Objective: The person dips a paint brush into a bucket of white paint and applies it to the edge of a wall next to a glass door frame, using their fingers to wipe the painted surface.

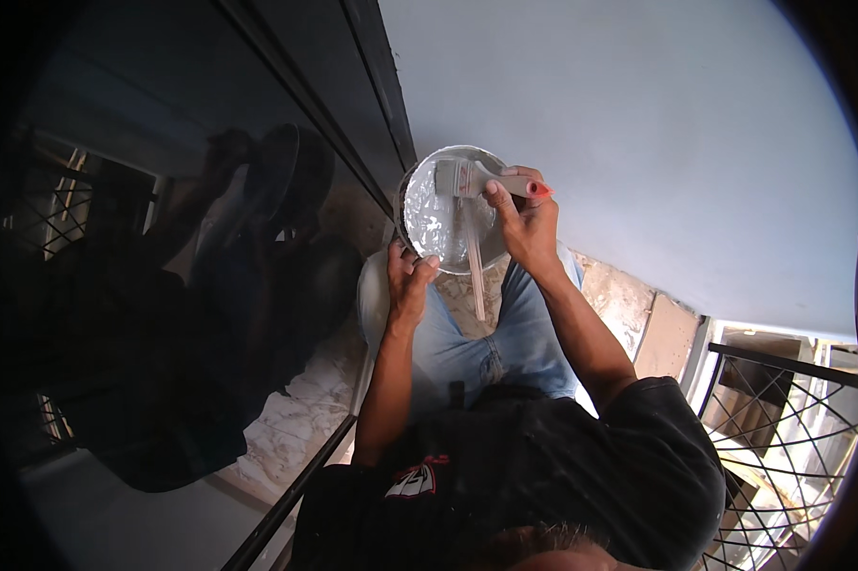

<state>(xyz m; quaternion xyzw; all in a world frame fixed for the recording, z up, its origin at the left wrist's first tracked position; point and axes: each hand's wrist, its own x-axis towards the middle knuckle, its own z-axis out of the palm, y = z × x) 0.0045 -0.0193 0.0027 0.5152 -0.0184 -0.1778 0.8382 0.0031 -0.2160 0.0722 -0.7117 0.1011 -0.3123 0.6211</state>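
Observation:
My left hand [412,283] grips the near-left rim of a round bucket [493,236], its thumb over the edge. White paint or a similar thick coating [429,226] lies wet inside and smears the rim. A flat paintbrush [477,181] with a grey handle and red tip is in my right hand [528,221], held over the bucket's far side. Its coated bristles point left, toward the inner wall; whether they touch it I cannot tell. A thin wooden stick [475,257] leans out over the near rim.
A glossy dark panel [163,285] on the left reflects me and the bucket. A pale grey-white wall [638,143] rises ahead and to the right. Marble-patterned flooring [301,428] shows below. A black lattice railing [781,447] stands at the lower right.

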